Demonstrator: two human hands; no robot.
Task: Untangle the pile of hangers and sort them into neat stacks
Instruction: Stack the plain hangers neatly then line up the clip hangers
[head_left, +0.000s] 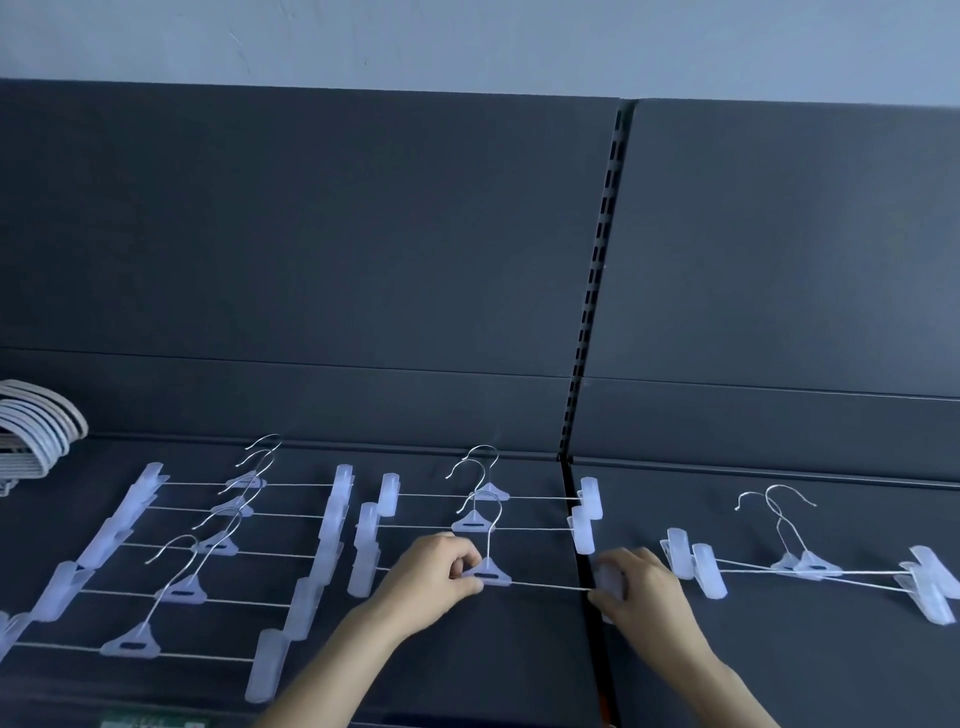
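A clip hanger (540, 585) with a thin metal bar, translucent clips and a wire hook lies flat on the dark shelf (493, 670). My left hand (434, 577) pinches its centre piece, and my right hand (636, 590) grips its right clip. It is the nearest of a row of three in the middle row of clip hangers (483, 512). To the left lies a longer row of several clip hangers (213, 545), evenly spaced. On the right, two crossed clip hangers (810, 569) lie overlapped.
A stack of white plastic hangers (36, 428) sits at the far left edge. A slotted upright (592, 322) and a seam divide the shelf into two panels. The dark back panel rises behind.
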